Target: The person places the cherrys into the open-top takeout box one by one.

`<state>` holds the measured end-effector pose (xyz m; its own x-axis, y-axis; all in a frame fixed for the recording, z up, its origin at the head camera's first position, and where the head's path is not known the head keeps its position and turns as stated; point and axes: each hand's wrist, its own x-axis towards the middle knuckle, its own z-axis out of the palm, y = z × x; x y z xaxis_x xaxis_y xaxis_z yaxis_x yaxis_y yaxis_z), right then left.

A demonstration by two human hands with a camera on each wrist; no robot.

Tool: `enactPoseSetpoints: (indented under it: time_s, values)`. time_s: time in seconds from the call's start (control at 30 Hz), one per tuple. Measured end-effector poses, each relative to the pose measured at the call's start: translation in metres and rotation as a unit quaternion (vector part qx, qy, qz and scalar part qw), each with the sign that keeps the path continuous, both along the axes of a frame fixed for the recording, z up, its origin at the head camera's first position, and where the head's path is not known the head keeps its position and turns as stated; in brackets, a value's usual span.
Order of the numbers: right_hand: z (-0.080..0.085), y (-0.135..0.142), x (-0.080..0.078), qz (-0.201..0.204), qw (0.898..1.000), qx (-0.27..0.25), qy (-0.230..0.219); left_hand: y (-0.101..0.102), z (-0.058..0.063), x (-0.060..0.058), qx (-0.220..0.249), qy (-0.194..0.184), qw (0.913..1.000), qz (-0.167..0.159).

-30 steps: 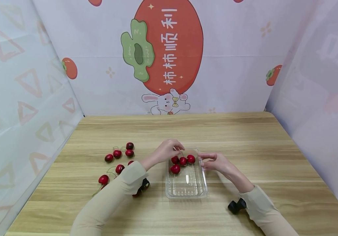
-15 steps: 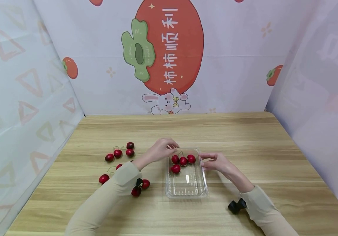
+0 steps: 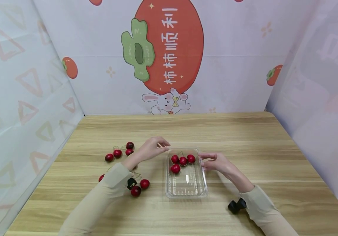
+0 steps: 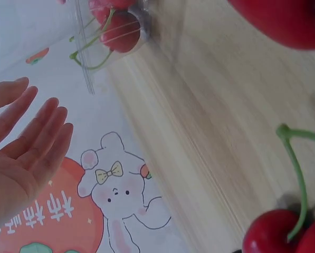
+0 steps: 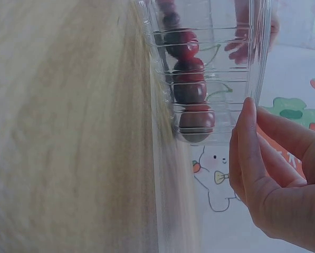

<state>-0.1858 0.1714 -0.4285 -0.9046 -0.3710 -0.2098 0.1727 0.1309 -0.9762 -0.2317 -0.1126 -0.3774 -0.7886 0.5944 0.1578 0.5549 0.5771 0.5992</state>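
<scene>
Red cherries [image 3: 182, 161], four of them, lie inside a clear plastic container [image 3: 187, 186], which we find at about the middle of the wooden table [image 3: 245, 137]. They are gathered in its far half: three make almost a row, and the fourth lies a little nearer to the person. At least one of them shows a green stem.

Our left hand [image 3: 152, 148] is empty, its fingers loosely bent and spread somewhat apart; it hovers just beside the far left corner of the container. Our right hand [image 3: 220, 164] is on the opposite side, with fingers rather straight, and touches the rim by the fingertips without wrapping around it.

More cherries, the loose ones [image 3: 117, 153], we see on the table to the left. One cluster is beyond the left forearm, two are close to its cuff, and others are partly covered by the beige sleeve [image 3: 98, 203], so we cannot count them all. Behind the table hangs a white cloth [image 3: 231, 85] printed with a persimmon and a rabbit.
</scene>
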Motion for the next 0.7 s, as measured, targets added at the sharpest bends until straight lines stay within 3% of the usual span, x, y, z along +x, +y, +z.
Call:
enactPoseSetpoints:
  time_s: [0.37, 0.7]
  values:
    - [0.002, 0.0, 0.001, -0.002, 1.0, -0.001, -0.003, -0.023, 0.004, 0.006, -0.023, -0.02, 0.9995, 0.003]
    - [0.0, -0.001, 0.0, -0.007, 1.0, 0.003, -0.005, -0.041, 0.003, 0.015, -0.05, -0.082, 0.9953, 0.007]
